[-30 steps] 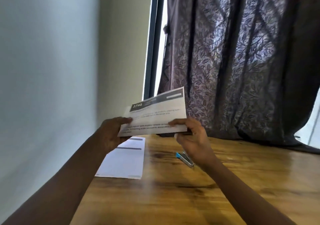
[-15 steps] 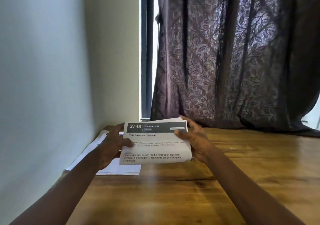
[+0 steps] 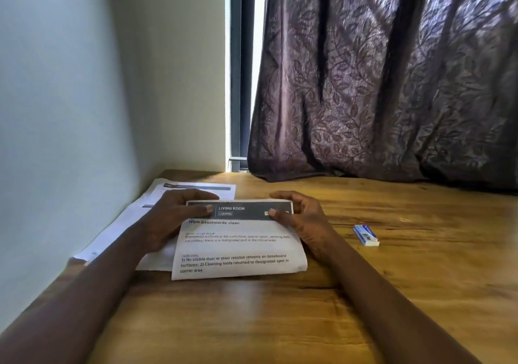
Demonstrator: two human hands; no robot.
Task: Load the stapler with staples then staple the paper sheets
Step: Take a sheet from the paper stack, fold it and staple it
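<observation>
Against the wall, loose papers flat on the desk. Left hand gripping the sheets at the top left corner, thumb on the dark header, fingers curled behind the top edge. Sheets resting on the desk between both hands. Right hand pinching the top right corner, thumb on front. Further right, apart, small staple box.

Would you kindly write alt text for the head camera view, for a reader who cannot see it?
Both hands, left hand and right hand, hold the top edge of a printed paper stack resting on a wooden table. A small blue and white box lies to the right, more sheets to the left, and a dark curtain hangs behind.
</observation>
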